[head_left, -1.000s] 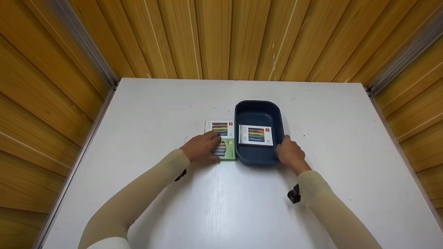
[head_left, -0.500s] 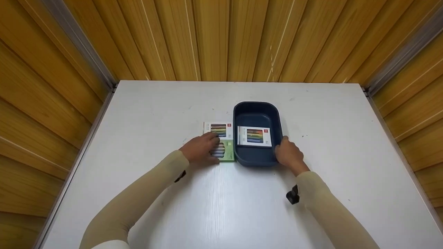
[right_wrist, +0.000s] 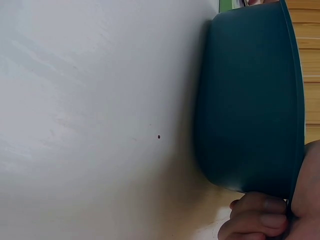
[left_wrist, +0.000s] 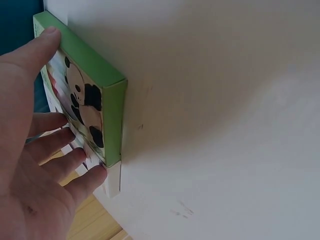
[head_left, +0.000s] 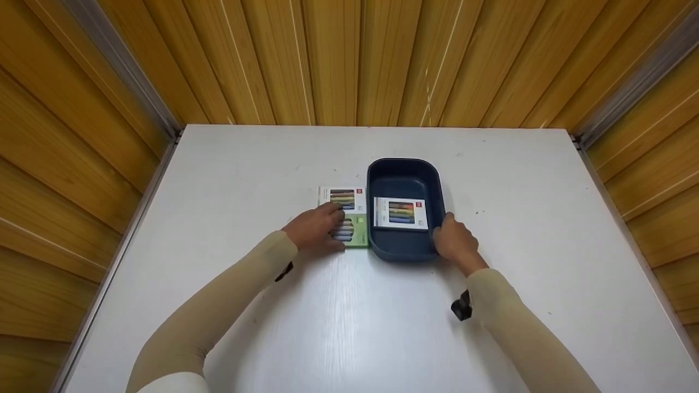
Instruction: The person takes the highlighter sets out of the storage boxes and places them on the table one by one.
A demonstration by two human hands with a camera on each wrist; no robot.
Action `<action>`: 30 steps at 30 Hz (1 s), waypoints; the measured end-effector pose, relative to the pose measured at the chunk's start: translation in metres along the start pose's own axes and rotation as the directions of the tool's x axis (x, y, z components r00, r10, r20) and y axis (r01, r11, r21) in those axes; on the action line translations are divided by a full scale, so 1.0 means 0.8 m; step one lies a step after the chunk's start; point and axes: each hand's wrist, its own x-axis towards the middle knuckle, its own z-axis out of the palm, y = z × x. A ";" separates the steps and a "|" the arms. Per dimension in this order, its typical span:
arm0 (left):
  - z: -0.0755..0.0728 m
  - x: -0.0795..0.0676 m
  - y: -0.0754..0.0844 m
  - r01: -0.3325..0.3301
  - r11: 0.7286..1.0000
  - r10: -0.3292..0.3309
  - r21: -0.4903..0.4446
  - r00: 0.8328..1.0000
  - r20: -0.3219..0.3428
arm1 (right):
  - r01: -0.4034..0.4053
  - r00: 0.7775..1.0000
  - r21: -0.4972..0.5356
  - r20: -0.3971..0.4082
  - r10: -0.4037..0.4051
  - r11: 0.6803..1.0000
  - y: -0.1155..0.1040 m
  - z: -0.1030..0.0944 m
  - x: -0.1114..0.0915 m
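My left hand spans a green box with a panda picture and a window showing coloured sticks like crayons. In the left wrist view, the thumb lies on the box's green side and the fingertips lie across its face toward the opposite edge. A white box of coloured sticks sits just beyond, partly hidden by the fingers. Both boxes stand against the left side of a dark blue tray. My right hand grips the tray's near right rim, fingers outside it. A similar white box rests inside the tray.
Everything stands on a white table. Yellow wood-look panels rise behind it and on both sides, with grey metal posts at the rear corners. Each wrist carries a small black device.
The left hand has shifted slightly away from the person along the tray's side, and the green and white boxes with it. The right hand keeps its grip on the tray.
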 end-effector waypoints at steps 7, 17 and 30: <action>-0.001 0.005 -0.003 0.012 0.999 -0.013 0.033 1.000 0.017 | -0.005 1.000 0.001 0.003 0.005 1.000 0.001 0.000 0.002; -0.006 0.007 -0.004 0.031 0.999 -0.031 0.014 0.999 0.030 | -0.002 1.000 -0.007 0.003 0.002 1.000 0.000 0.000 0.002; -0.008 0.016 -0.005 0.083 0.997 -0.082 -0.010 0.995 0.054 | -0.009 1.000 0.004 -0.007 0.009 1.000 -0.001 0.001 0.000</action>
